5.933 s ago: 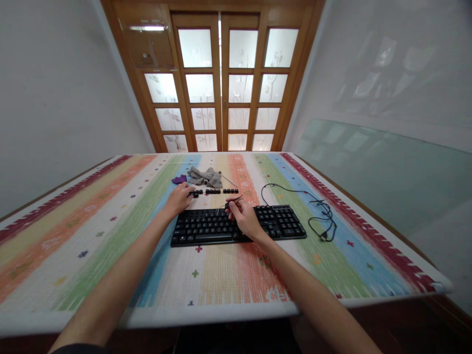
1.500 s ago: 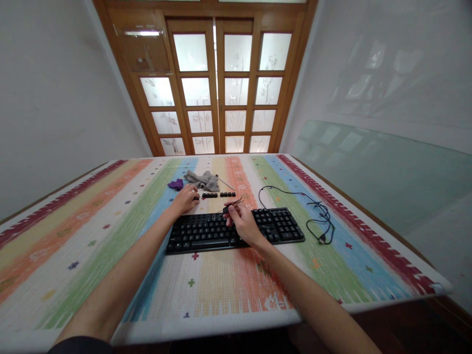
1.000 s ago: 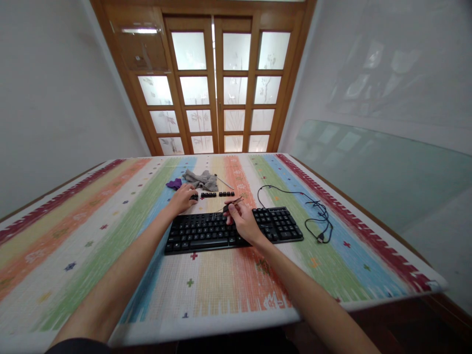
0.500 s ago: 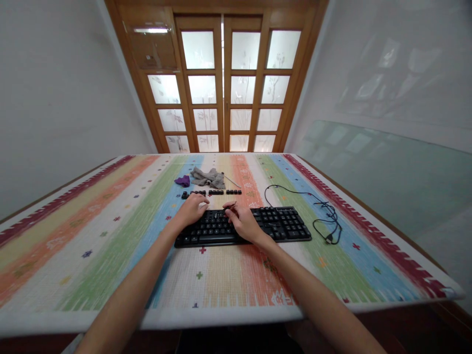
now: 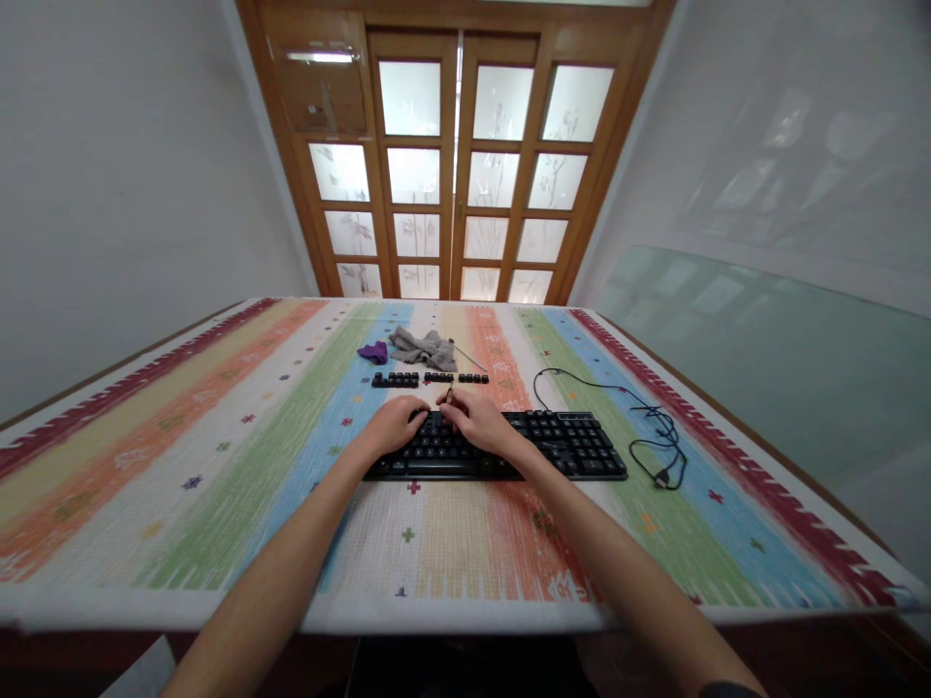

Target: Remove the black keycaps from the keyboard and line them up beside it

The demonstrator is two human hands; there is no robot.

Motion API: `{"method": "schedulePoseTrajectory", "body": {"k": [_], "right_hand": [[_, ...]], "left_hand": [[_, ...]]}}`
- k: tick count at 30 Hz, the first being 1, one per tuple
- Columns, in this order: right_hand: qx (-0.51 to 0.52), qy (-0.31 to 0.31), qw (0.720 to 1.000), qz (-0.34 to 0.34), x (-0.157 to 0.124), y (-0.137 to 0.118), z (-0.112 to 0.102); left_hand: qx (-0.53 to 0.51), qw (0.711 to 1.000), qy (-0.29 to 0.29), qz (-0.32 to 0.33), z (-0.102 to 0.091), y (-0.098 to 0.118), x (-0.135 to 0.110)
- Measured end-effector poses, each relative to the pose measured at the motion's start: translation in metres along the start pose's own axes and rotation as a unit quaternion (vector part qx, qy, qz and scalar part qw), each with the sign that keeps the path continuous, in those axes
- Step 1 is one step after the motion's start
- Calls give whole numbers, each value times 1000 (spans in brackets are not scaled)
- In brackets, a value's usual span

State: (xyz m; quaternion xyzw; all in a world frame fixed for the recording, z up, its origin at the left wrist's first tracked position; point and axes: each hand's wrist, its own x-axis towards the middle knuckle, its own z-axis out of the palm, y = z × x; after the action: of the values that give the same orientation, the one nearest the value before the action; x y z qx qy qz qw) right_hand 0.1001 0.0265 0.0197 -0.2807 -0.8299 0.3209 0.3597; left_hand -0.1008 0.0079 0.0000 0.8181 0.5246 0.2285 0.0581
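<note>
A black keyboard [image 5: 582, 446] lies flat on the striped tablecloth. My left hand [image 5: 397, 425] is bent over its upper left part, fingers at the back edge and thumb on the keys, gripping it. Just to the right, my right hand [image 5: 472, 419] is closed in a pinch above the upper keys. A small dark thing [image 5: 449, 395] shows between those fingertips, too small to name. Behind the keyboard stands a row of loose black keycaps [image 5: 439, 377], in several groups.
A grey cloth [image 5: 423, 349] and a smaller purple cloth [image 5: 373, 353] lie beyond the keycaps. A thin rod [image 5: 469, 357] sits beside the grey cloth. The keyboard's black cable [image 5: 665, 441] is coiled loosely at the right. Wooden glazed doors [image 5: 455, 174] stand past the table.
The view has shifted slightly, moving everything to the right in the picture. My right hand's pinch has turned more upright, and my left hand has come down closer onto the keyboard's edge.
</note>
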Motion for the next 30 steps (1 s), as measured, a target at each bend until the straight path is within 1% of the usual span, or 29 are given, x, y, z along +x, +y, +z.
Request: {"method": "schedulePoseTrajectory", "body": {"k": [3,6,9,11,13,17,19,21,23,24,27,30], "right_hand": [[-40,-46,998,-31,11,-5,-4],[-65,-54,996,-25,24,-2,-5],[-90,-35,995,11,35,4,-5],[-86,-33,995,37,39,8,-5],[-71,-23,995,63,42,14,-4],[-24,28,992,124,43,25,0],[11,43,989,139,42,28,0],[49,53,989,131,39,29,-2],[81,51,990,106,35,26,-5],[95,46,990,90,32,24,-7],[138,37,989,42,20,17,-9],[178,25,983,25,8,13,-10]], "left_hand": [[-10,1000,7,4,3,-3,-1],[-10,1000,16,4,6,-4,-2],[0,1000,16,3,6,-3,-2],[3,1000,14,3,6,-1,-2],[2,1000,12,3,6,0,-2],[-8,1000,15,1,7,-1,-2],[-19,1000,22,-2,6,-1,-3],[-41,998,40,1,3,0,-4],[-88,994,60,4,-1,4,-5],[-121,991,60,6,-4,6,-6],[-225,973,38,16,-8,14,-6],[-293,956,32,13,-8,18,-6]]}}
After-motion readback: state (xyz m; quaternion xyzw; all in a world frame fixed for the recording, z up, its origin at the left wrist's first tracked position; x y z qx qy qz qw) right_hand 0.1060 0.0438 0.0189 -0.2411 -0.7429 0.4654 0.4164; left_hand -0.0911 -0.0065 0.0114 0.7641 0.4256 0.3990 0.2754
